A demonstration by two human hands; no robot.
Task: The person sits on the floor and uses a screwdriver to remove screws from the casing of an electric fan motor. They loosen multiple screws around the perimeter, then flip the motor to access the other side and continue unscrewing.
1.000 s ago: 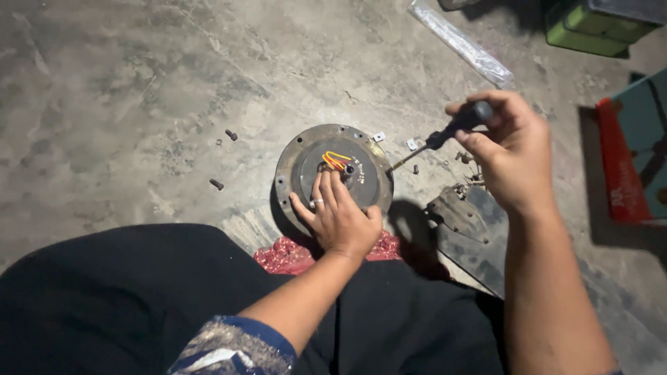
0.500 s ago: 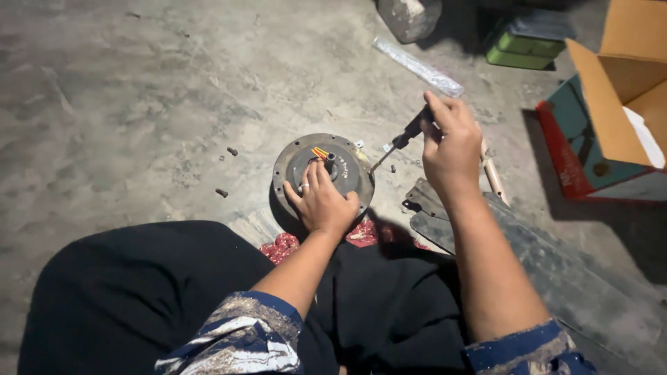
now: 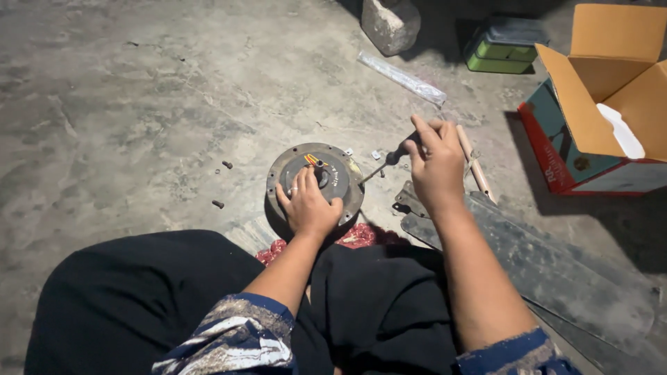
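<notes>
Your right hand (image 3: 436, 163) has dropped lower since a moment ago, fist closed around the screwdriver (image 3: 389, 161), whose tip now points at the rim of the round motor housing (image 3: 315, 182) on the concrete floor (image 3: 139, 104). Your left hand (image 3: 307, 205) lies open, palm pressed on that housing, near your knees.

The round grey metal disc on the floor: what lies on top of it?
The left hand rests flat on the round grey metal disc, beside red and yellow wires near its centre. The disc's near part is covered by that hand.
</notes>
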